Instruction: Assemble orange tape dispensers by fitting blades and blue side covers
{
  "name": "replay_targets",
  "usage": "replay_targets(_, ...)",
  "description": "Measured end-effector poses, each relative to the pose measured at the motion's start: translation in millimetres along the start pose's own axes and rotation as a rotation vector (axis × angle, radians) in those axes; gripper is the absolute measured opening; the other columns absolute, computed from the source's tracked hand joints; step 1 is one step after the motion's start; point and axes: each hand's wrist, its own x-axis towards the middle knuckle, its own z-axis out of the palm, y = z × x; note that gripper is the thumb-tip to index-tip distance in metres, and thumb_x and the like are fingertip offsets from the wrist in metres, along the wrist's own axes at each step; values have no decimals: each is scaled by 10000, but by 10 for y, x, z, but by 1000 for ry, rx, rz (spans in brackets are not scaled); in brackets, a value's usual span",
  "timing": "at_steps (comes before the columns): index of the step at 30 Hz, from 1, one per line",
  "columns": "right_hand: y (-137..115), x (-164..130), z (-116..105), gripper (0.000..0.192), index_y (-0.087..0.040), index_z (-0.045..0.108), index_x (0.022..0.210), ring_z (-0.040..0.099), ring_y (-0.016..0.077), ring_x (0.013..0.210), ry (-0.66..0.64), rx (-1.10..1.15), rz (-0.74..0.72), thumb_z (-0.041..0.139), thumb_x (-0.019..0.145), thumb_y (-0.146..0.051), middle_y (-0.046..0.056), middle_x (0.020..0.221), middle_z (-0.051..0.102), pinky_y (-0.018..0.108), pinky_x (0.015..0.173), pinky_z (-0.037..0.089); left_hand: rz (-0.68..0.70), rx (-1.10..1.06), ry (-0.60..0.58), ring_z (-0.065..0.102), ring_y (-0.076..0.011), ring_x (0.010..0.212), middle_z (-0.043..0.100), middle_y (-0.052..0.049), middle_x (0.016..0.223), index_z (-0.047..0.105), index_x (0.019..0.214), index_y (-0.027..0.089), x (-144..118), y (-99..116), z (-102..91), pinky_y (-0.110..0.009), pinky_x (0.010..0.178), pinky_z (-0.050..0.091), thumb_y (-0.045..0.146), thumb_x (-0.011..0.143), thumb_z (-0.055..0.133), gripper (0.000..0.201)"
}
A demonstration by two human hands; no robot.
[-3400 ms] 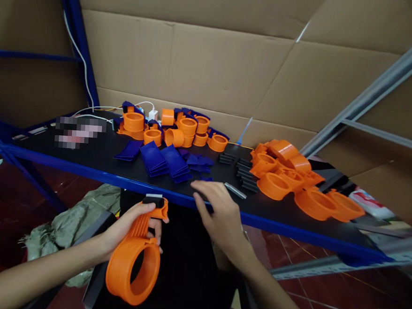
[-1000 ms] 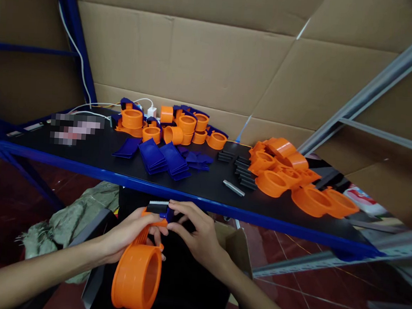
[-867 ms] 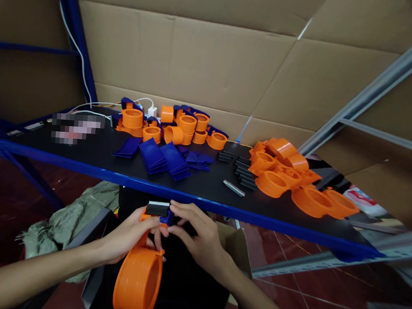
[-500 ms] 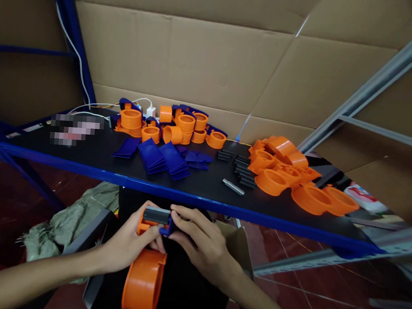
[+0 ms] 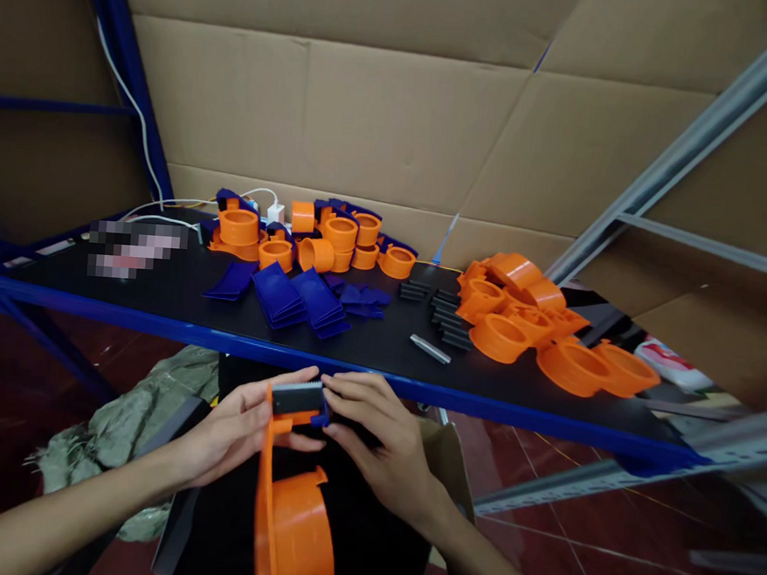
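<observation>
In front of my lap, an orange tape dispenser [image 5: 304,527] hangs between my hands, its wide ring pointing down. A black strip [image 5: 298,398] with a pale toothed edge sits across its head, and a small blue piece [image 5: 322,416] shows at the right end. My left hand [image 5: 235,426] holds the head from the left, thumb against the frame and other fingers partly hidden behind. On the other side, my right hand [image 5: 382,441] has its fingertips closed on the right end, by the blue piece.
Along the black shelf [image 5: 179,295] lie blue plates [image 5: 322,301], black strips [image 5: 450,318], a silver metal piece [image 5: 430,349] and a pile of orange dispenser frames [image 5: 513,310]. Dispensers with blue parts [image 5: 238,227] stand at the back. The shelf's blue front edge [image 5: 377,376] runs just beyond my hands.
The tape dispenser has turned, so its ring now sits further right and its side frame shows. My left fingers have straightened and shifted around the head. My right hand stays at the right end.
</observation>
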Motion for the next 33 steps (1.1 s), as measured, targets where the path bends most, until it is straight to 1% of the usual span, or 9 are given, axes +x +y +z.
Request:
replay_targets(5,-183,-23,-45,213,-238,691,1154,653,187,1057,-72,-16,93,621,953,-236,51,1159,716,373,959,505,67,190,206,667,-311,1091,692,-142,1234,654,1298,183,-36,-14,-101,-419,998,501,285,754,822,578)
replay_targets(10,-371,-105,126,322,-192,694,1043,630,195,855,-259,-134,78,745,840,-437,59,968,723,317,719,512,160,368,348,664,-248,1033,688,-76,1190,663,1257,243,-52,-43,-65,-315,917,513,234,739,834,546)
replay_targets(14,-311,-55,171,100,-191,702,922,616,160,803,-232,-13,180,662,921,-283,44,882,709,287,721,494,280,335,260,630,-269,1105,678,-91,1235,648,1283,235,-43,-11,4,-307,941,488,405,696,860,646)
replay_targets(17,-169,47,93,155,-188,713,907,616,143,765,-191,372,419,713,879,-341,32,864,696,266,699,492,225,102,110,577,-345,1226,648,-159,1320,654,1287,182,-30,37,36,-441,1047,433,589,845,644,601)
replay_targets(20,-43,112,76,313,-160,704,873,638,136,733,-336,843,645,796,775,-442,26,843,694,264,711,511,123,10,4,545,-382,1282,636,-200,1347,686,1240,142,-26,50,14,-521,1106,357,488,891,628,494)
replay_targets(22,8,150,100,379,-143,709,867,662,155,757,-449,973,709,803,746,-490,39,843,696,288,736,532,103,-10,-9,536,-399,1292,640,-212,1341,699,1215,132,-35,40,-39,-529,1114,343,498,845,689,521)
replay_targets(25,67,307,61,385,-136,723,865,669,163,754,-497,746,652,660,875,-516,61,840,709,286,714,536,121,-38,42,539,-401,1289,644,-193,1340,691,1225,155,-60,25,-149,-517,1101,364,539,756,768,611)
replay_targets(30,329,916,-214,323,-207,735,1019,661,161,783,-129,-283,433,528,975,-450,46,907,738,264,734,476,101,-14,141,622,-331,1171,633,-142,1355,653,1266,218,-68,-19,-244,-466,1007,461,318,752,820,550)
replay_targets(33,562,1242,-239,344,-248,715,1134,674,206,939,-162,-698,455,550,955,-491,62,1059,738,277,775,461,10,18,153,654,-322,1111,670,-152,1260,644,1238,205,-33,-75,-196,-429,928,501,281,796,789,471)
